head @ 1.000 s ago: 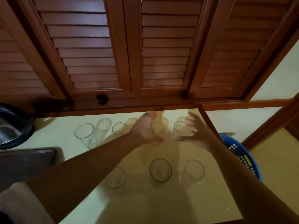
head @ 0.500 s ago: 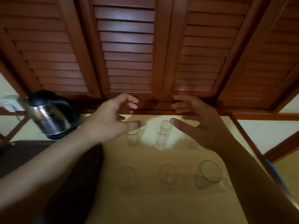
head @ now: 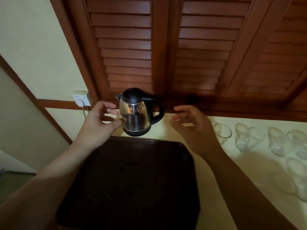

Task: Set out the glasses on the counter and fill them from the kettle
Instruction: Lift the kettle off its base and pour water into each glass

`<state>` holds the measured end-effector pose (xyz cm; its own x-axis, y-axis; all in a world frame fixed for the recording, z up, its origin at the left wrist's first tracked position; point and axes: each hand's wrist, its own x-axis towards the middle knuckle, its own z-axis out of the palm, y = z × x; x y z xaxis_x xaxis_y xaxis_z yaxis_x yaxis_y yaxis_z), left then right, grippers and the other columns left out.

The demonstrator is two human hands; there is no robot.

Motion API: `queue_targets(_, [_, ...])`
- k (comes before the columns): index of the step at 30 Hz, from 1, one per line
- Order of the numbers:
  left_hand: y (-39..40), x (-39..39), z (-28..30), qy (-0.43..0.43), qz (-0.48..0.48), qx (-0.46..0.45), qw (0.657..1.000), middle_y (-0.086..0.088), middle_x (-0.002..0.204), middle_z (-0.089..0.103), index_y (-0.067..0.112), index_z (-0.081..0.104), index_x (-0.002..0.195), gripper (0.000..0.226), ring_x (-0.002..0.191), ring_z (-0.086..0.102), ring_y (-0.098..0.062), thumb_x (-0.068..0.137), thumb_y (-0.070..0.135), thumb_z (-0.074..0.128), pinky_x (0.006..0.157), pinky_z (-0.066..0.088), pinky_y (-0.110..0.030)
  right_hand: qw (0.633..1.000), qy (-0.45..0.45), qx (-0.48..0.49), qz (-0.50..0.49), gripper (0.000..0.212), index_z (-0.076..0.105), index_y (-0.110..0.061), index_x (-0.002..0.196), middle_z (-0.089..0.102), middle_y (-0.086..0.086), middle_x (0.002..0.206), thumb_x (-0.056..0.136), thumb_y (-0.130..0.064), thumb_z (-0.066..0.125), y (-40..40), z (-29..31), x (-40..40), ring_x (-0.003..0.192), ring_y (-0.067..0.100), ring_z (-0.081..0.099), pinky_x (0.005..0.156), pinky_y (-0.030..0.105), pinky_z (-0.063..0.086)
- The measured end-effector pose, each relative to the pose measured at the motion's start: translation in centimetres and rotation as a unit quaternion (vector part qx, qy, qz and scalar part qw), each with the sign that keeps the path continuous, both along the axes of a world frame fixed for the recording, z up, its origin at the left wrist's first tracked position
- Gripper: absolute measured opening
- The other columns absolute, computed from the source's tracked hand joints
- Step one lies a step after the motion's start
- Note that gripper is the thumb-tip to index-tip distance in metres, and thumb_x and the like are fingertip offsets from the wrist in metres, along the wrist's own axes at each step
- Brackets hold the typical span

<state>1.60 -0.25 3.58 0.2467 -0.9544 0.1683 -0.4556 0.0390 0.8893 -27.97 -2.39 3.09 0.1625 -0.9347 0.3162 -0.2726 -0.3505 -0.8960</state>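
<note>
A steel kettle (head: 136,113) with a black lid and handle stands at the back of the cream counter (head: 245,163), handle facing right. My left hand (head: 99,122) is open just left of it, thumb tip at the kettle's body. My right hand (head: 194,127) hovers open to the right of the handle, apart from it. Several clear glasses (head: 247,138) stand on the counter at the right, in a back row and a nearer row that runs off the right edge.
A dark brown tray (head: 132,180) lies on the counter in front of the kettle, under my forearms. Louvred wooden doors (head: 166,47) hang above the counter's back. A white wall socket (head: 82,97) with a cable sits left of the kettle.
The view has swung left from the glasses to the kettle. Both hands left the glasses, moved left, and now flank the kettle, empty.
</note>
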Motion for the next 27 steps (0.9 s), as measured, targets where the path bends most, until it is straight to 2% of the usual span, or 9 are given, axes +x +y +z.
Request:
queue_targets(3, [-1.2, 2.7, -1.5, 0.025, 0.025, 0.02, 0.999, 0.0, 0.108, 0.068, 0.022, 0.063, 0.118, 0.04, 0.094, 0.067, -0.015, 0.087, 0.014, 0.087, 0.089, 0.059, -0.039, 0.998, -0.011, -0.024, -0.056, 0.028, 0.068, -0.016, 0.117, 0.075, -0.007, 0.097, 0.091, -0.022, 0.078, -1.4, -1.8, 3.3, 0.09, 0.005, 0.069, 0.068, 0.015, 0.051])
queue_targets(6, [-2.7, 4.3, -3.5, 0.054, 0.039, 0.05, 0.997, -0.003, 0.117, 0.068, 0.025, 0.06, 0.123, 0.045, 0.109, 0.069, -0.027, 0.086, 0.02, 0.087, 0.1, 0.058, -0.052, 0.994, -0.02, -0.039, -0.102, 0.036, 0.065, -0.021, 0.12, 0.073, -0.005, 0.103, 0.089, -0.036, 0.077, -3.9, -3.4, 5.6, 0.096, 0.011, 0.069, 0.072, 0.026, 0.054])
queue_targets(10, [-5.2, 4.2, -5.3, 0.114, 0.009, 0.075, 0.991, 0.001, 0.132, 0.06, 0.028, 0.051, 0.135, 0.068, 0.117, 0.065, -0.024, 0.081, 0.027, 0.092, 0.083, 0.052, -0.023, 0.991, -0.023, -0.034, -0.125, 0.055, 0.061, -0.021, 0.127, 0.068, -0.002, 0.116, 0.085, -0.052, 0.075, -8.0, -4.8, 7.4, 0.107, 0.016, 0.066, 0.086, 0.031, 0.057])
queue_targets(13, [-7.8, 3.5, -6.1, 0.145, -0.043, 0.105, 0.983, 0.008, 0.139, 0.051, 0.024, 0.041, 0.153, 0.092, 0.127, 0.054, -0.018, 0.078, 0.023, 0.093, 0.084, 0.047, -0.02, 0.989, -0.065, 0.008, -0.131, 0.055, 0.064, -0.014, 0.117, 0.07, 0.004, 0.11, 0.081, -0.054, 0.077, -11.3, -5.8, 8.4, 0.102, 0.02, 0.068, 0.088, 0.033, 0.057])
queue_targets(15, [-9.2, 2.9, -6.9, 0.16, -0.08, 0.12, 0.977, 0.013, 0.134, 0.05, 0.02, 0.033, 0.159, 0.103, 0.128, 0.05, -0.015, 0.076, 0.012, 0.094, 0.089, 0.047, -0.021, 0.989, -0.08, 0.04, -0.12, 0.05, 0.066, -0.013, 0.102, 0.069, 0.007, 0.097, 0.079, -0.056, 0.078, -12.9, -6.5, 8.9, 0.091, 0.023, 0.068, 0.083, 0.033, 0.053])
queue_targets(18, [-10.8, 2.4, -8.5, 0.124, -0.112, 0.118, 0.979, 0.022, 0.126, 0.051, 0.022, 0.029, 0.16, 0.12, 0.131, 0.051, -0.014, 0.064, 0.011, 0.101, 0.1, 0.049, -0.028, 0.991, -0.078, 0.084, -0.063, 0.047, 0.064, -0.011, 0.073, 0.063, 0.002, 0.067, 0.082, -0.055, 0.076, -13.9, -6.8, 9.5, 0.063, 0.017, 0.061, 0.069, 0.03, 0.048])
queue_targets(21, [-11.5, 1.9, -9.6, 0.106, -0.104, 0.081, 0.986, 0.023, 0.127, 0.055, 0.027, 0.034, 0.154, 0.125, 0.117, 0.058, 0.0, 0.052, 0.016, 0.106, 0.095, 0.051, -0.018, 0.987, -0.102, 0.118, -0.04, 0.054, 0.06, 0.006, 0.066, 0.054, 0.01, 0.052, 0.092, -0.039, 0.075, -14.7, -7.3, 9.6, 0.045, 0.022, 0.051, 0.061, 0.035, 0.045])
queue_targets(24, [-12.0, 1.6, -10.7, 0.108, -0.098, 0.029, 0.989, 0.012, 0.133, 0.064, 0.034, 0.041, 0.138, 0.113, 0.12, 0.066, 0.0, 0.049, 0.016, 0.108, 0.094, 0.059, -0.02, 0.976, -0.148, 0.154, -0.047, 0.058, 0.058, 0.006, 0.069, 0.044, 0.014, 0.057, 0.08, -0.047, 0.08, -15.3, -7.4, 9.9, 0.041, 0.02, 0.039, 0.048, 0.032, 0.033])
queue_targets(27, [-12.3, 1.6, -11.0, 0.125, -0.097, 0.008, 0.987, 0.006, 0.136, 0.066, 0.029, 0.044, 0.139, 0.109, 0.124, 0.067, -0.004, 0.052, 0.01, 0.106, 0.092, 0.061, -0.02, 0.966, -0.19, 0.165, -0.055, 0.065, 0.057, 0.011, 0.071, 0.049, 0.017, 0.072, 0.07, -0.05, 0.082, -15.4, -7.1, 10.6, 0.042, 0.017, 0.037, 0.043, 0.026, 0.027])
